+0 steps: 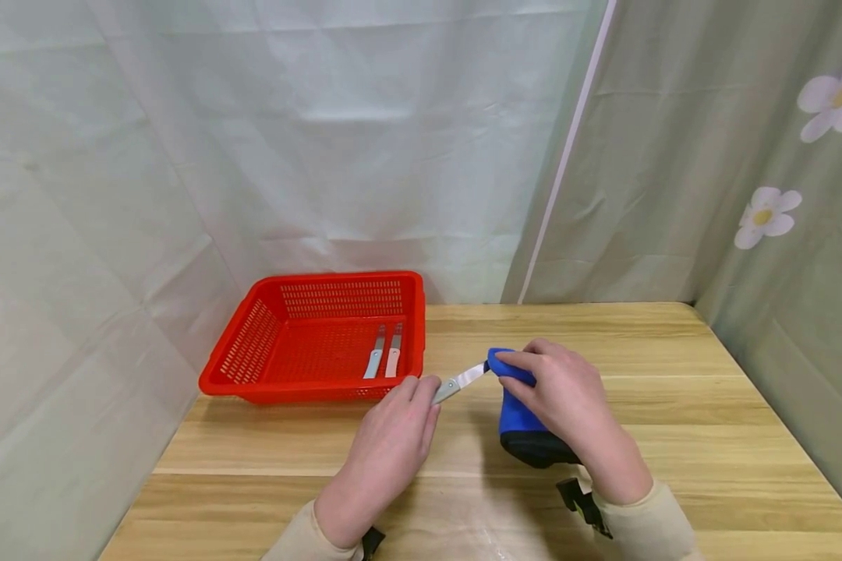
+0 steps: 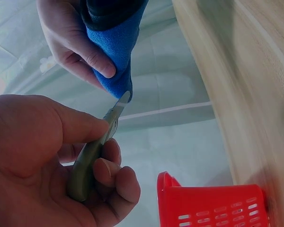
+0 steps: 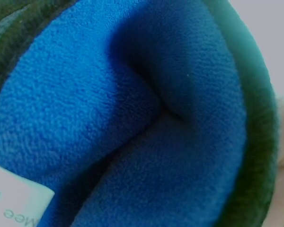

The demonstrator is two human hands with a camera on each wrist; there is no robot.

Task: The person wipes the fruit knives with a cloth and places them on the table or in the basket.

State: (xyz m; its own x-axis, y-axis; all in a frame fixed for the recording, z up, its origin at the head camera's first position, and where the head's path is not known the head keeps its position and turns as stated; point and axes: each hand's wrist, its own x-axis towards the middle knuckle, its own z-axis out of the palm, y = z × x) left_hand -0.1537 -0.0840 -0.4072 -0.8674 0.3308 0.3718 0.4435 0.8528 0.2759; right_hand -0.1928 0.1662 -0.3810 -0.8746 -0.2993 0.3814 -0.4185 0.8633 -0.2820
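My left hand (image 1: 396, 428) grips the grey-green handle of a small knife (image 1: 447, 389), its blade pointing right and slightly away from me. In the left wrist view, thumb and curled fingers wrap the knife handle (image 2: 87, 165). My right hand (image 1: 568, 386) pinches a blue cloth (image 1: 518, 413) with a black border, folded over at the blade's tip. The tip meets the cloth (image 2: 116, 54), which partly hides it. Up close in the right wrist view, the cloth (image 3: 194, 71) is fuzzy and creased, with a dark edge and a white label (image 3: 16, 198).
A red plastic basket (image 1: 316, 389) stands at the back left of the wooden table (image 1: 673, 366). Inside it, at the right side, lie a knife with a light blue handle (image 1: 373, 363) and one with a pink handle (image 1: 393, 361). Pale curtains (image 1: 407, 140) hang behind.
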